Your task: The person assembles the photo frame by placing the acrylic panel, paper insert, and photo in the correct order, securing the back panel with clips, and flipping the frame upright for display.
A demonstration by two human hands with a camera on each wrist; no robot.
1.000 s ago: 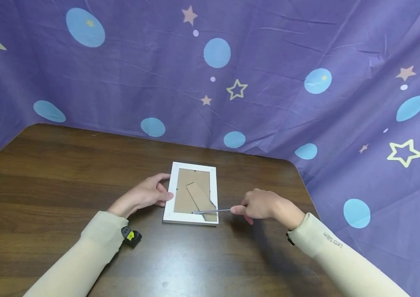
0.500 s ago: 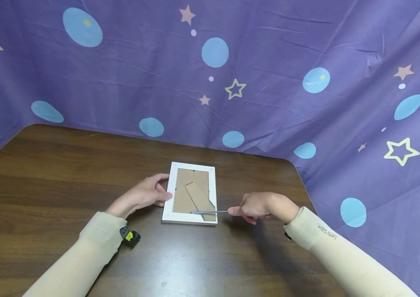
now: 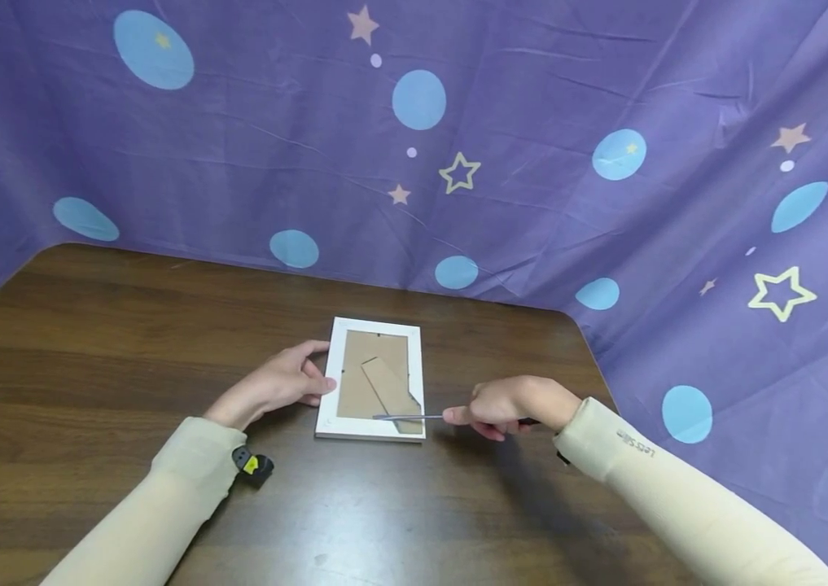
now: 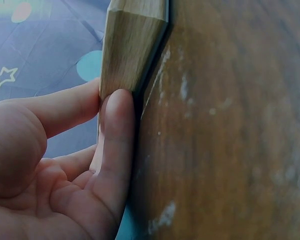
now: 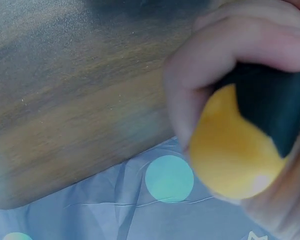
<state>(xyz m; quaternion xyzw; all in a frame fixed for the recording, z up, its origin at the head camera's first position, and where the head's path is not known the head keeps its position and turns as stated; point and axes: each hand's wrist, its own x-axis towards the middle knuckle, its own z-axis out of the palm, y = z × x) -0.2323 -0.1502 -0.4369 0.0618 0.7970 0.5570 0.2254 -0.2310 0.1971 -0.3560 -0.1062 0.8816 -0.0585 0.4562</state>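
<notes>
A white-backed picture frame [image 3: 417, 358] lies face down on the table, its brown backing board [image 3: 365, 342] and angled stand flap [image 3: 387, 387] showing. My left hand [image 3: 278, 382] pinches the frame's left edge, thumb on the back. In the left wrist view the fingers [image 4: 117, 130] lie along the wood-grained side [image 4: 130, 45]. From the right, my right hand [image 3: 505, 407] grips a screwdriver [image 3: 424, 417] whose metal shaft crosses the flap. Its tip is at the backing's lower edge. The right wrist view shows the yellow and black handle [image 5: 235, 150] inside curled fingers [image 5: 205, 60].
The brown wooden table [image 3: 128, 325] has rounded far corners. A purple curtain [image 3: 238, 122] with stars and blue dots hangs behind it and along the right side. A black band with a yellow mark [image 3: 252, 465] sits at the left wrist.
The whole head view has shifted slightly. My right hand has turned a little on the screwdriver, whose tip stays at the backing's lower edge. The left hand keeps its hold on the frame.
</notes>
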